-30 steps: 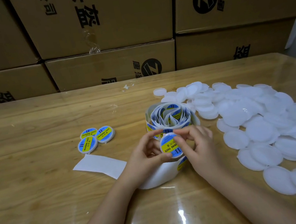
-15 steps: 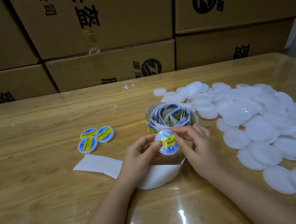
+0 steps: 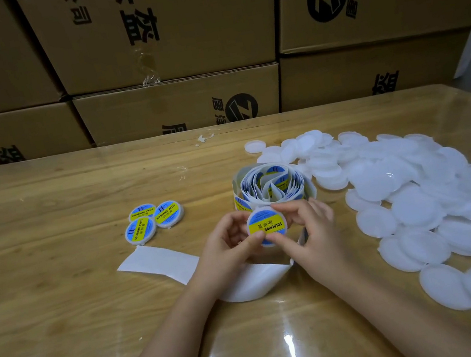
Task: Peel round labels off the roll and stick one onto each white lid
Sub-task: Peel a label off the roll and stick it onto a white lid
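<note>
Glossy clear-coated wood table (image 3: 62, 298), matt translucent plastic lids (image 3: 417, 205), glossy paper labels (image 3: 266, 226), cardboard boxes (image 3: 179, 107)

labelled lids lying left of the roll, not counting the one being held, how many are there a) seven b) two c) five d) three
d, three labelled lids lie clustered left of the label roll, while a fourth lid is held up.

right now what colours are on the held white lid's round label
Round label is blue with yellow band; head view.
</note>
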A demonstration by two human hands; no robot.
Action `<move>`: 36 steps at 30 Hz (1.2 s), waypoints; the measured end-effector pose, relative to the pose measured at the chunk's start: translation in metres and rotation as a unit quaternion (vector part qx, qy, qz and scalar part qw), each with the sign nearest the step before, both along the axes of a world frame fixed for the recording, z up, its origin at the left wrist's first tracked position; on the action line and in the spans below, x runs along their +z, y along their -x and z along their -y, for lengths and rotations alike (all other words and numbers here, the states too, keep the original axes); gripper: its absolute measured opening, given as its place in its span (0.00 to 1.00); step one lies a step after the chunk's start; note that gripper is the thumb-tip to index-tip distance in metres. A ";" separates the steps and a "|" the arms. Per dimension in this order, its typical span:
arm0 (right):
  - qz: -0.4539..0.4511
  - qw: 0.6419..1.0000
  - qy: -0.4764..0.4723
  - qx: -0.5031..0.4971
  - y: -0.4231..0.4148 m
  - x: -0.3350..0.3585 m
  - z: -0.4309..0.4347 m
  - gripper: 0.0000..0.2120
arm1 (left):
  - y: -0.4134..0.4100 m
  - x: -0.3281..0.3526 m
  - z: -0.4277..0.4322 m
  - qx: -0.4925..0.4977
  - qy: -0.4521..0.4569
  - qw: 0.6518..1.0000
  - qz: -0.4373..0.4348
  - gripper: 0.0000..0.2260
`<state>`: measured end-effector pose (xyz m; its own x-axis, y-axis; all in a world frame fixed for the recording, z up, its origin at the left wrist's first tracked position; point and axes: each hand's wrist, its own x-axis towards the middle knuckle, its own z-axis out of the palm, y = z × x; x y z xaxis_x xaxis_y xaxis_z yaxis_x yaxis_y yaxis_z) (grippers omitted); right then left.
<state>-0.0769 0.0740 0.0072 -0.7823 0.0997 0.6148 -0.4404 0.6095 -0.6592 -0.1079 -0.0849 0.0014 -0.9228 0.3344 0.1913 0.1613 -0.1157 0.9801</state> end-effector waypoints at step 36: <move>-0.022 1.000 -0.020 0.001 0.004 -0.003 -0.004 0.10 | -0.004 0.003 -0.003 0.056 0.013 0.998 -0.029 0.08</move>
